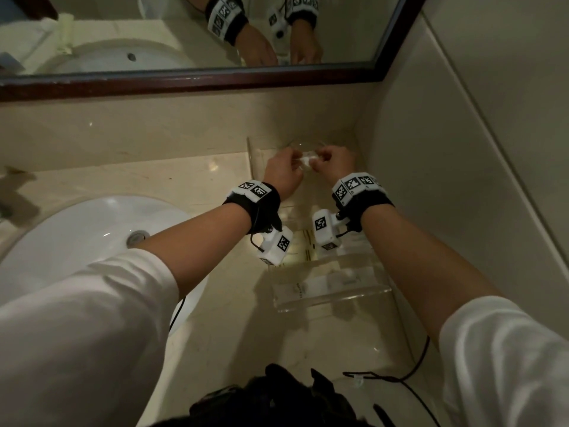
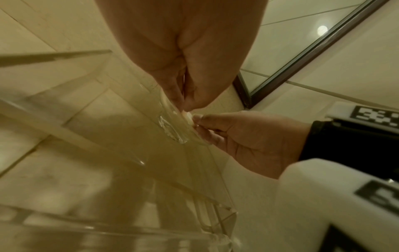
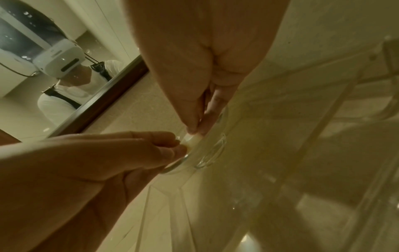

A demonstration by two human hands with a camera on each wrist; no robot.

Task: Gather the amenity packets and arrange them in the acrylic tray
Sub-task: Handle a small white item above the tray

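A clear acrylic tray (image 1: 335, 298) sits on the counter in the corner by the right wall, with white amenity packets (image 1: 300, 288) lying flat in its near section. At the tray's far end stands a small round glass dish (image 1: 304, 145). Over it, my left hand (image 1: 292, 158) and right hand (image 1: 321, 159) both pinch one small white packet (image 1: 308, 160) between thumb and fingertips. The left wrist view shows that packet (image 2: 189, 118) at the dish (image 2: 172, 131) rim. In the right wrist view the packet (image 3: 192, 140) sits between both sets of fingertips above the dish (image 3: 212, 153).
A white sink basin (image 1: 92, 235) lies to the left of the tray, and a dark-framed mirror (image 1: 184, 81) runs along the back wall. The tiled side wall (image 1: 462, 180) stands close on the right. A black cable (image 1: 412, 371) trails across the counter's near edge.
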